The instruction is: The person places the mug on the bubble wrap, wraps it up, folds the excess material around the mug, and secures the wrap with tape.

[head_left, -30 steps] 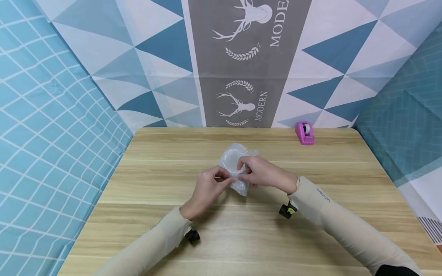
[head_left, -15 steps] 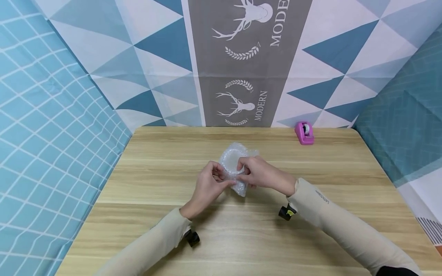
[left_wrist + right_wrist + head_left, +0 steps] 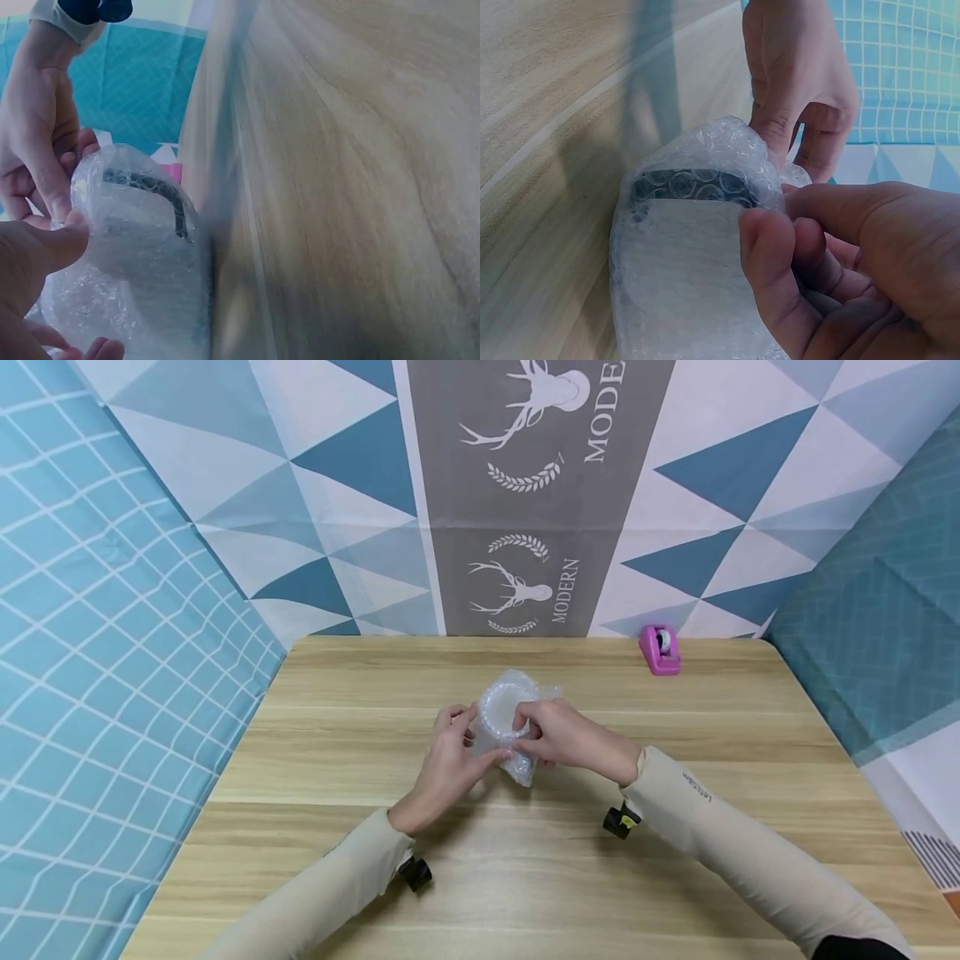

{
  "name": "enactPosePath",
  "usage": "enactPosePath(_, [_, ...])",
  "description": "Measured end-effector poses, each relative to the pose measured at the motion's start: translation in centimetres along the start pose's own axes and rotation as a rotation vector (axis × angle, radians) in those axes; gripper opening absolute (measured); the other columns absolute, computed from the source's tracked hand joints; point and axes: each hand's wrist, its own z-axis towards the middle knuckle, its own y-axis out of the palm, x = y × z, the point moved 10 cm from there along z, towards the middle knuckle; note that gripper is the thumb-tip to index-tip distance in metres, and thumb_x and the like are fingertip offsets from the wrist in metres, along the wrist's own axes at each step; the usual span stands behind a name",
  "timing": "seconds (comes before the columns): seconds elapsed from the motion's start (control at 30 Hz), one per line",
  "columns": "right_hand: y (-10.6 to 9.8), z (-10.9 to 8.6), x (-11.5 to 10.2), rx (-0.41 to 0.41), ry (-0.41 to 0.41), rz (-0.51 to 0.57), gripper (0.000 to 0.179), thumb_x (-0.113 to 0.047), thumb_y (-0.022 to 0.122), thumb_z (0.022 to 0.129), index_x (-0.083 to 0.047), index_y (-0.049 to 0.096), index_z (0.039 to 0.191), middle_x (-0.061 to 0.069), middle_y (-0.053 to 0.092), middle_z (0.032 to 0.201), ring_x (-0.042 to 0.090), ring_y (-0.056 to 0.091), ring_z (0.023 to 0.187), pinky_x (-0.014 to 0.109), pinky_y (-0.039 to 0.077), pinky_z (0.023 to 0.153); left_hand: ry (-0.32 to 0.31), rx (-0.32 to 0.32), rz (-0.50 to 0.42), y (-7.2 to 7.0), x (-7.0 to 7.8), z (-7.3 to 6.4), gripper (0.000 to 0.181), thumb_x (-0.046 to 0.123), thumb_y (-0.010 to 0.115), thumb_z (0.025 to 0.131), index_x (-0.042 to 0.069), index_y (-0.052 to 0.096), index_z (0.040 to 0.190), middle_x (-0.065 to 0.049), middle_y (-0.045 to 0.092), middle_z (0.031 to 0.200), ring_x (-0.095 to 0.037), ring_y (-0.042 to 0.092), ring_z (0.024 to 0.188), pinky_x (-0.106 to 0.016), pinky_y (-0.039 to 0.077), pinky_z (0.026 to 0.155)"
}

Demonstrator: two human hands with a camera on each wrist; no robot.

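Note:
On the table stands a round-topped thing in bubble wrap. Its top is a pale disc in the head view. A dark curved strip, like a mug handle, shows through the wrap in the left wrist view. My left hand curves about its left side, thumb on the front of the wrap and fingers spread toward the back. With thumb and fingertips, my right hand pinches the wrap at the front right, close to the left thumb. Hands and wrap partly hide the thing inside.
A pink tape dispenser stands near the table's back right corner. Behind the table hangs a patterned cloth; blue checked cloth lines the left side, and teal cloth the right.
The left hand's fingers have come away from their pinch near the thumb, opening out and moving back along the left side. The right hand keeps its grip; the wrapped thing stays nearly still.

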Motion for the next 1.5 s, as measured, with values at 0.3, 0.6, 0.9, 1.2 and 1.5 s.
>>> enactPosePath(0.3, [0.0, 0.1, 0.2, 0.009, -0.002, 0.007, 0.014, -0.009, 0.075, 0.093, -0.003, 0.063, 0.095, 0.0, 0.063, 0.061, 0.03, 0.07, 0.054, 0.023, 0.053, 0.045, 0.094, -0.001, -0.044, 0.3, 1.2, -0.5, 0.052, 0.022, 0.089, 0.082, 0.005, 0.051, 0.115, -0.016, 0.055, 0.127, -0.025, 0.066, 0.098, -0.035, 0.061, 0.083])
enactPosePath(0.6, [0.4, 0.3, -0.2, -0.017, -0.028, 0.01, 0.013, -0.009, 0.075, 0.093, -0.003, 0.063, 0.095, 0.002, 0.065, 0.062, 0.029, 0.071, 0.055, 0.023, 0.054, 0.046, 0.073, -0.038, -0.021, 0.6, 0.8, -0.5, 0.062, 0.033, 0.09, 0.079, 0.011, 0.052, 0.123, -0.013, 0.046, 0.133, -0.025, 0.061, 0.097, -0.035, 0.06, 0.084])
enactPosePath(0.9, [-1.1, -0.1, -0.2, -0.063, -0.067, -0.044, 0.028, -0.015, 0.074, 0.095, 0.001, 0.067, 0.117, 0.002, 0.068, 0.07, 0.015, 0.065, 0.058, 0.023, 0.055, 0.056, 0.113, -0.027, -0.025, 0.1, 0.8, -0.4, 0.049, 0.025, 0.091, 0.078, 0.011, 0.067, 0.119, -0.016, 0.046, 0.134, -0.023, 0.067, 0.09, -0.037, 0.062, 0.081])
enactPosePath(1.2, [-8.3, -2.9, 6.4, 0.077, 0.081, -0.082, 0.047, -0.016, 0.069, 0.099, 0.004, 0.055, 0.138, 0.007, 0.068, 0.077, 0.016, 0.063, 0.065, 0.031, 0.054, 0.06, 0.077, -0.035, -0.038, 0.5, 1.0, 0.1, 0.049, 0.024, 0.095, 0.07, 0.01, 0.073, 0.111, -0.015, 0.048, 0.124, -0.021, 0.066, 0.083, -0.036, 0.061, 0.079])
enactPosePath(1.5, [-12.0, -4.7, 13.7, 0.172, 0.24, -0.084, 0.042, -0.016, 0.065, 0.102, 0.01, 0.056, 0.134, 0.015, 0.069, 0.083, 0.025, 0.068, 0.07, 0.03, 0.057, 0.061, 0.069, -0.075, 0.043, 0.6, 1.6, 0.5, 0.049, 0.03, 0.094, 0.072, 0.011, 0.076, 0.114, -0.013, 0.045, 0.119, -0.02, 0.064, 0.082, -0.021, 0.053, 0.072])
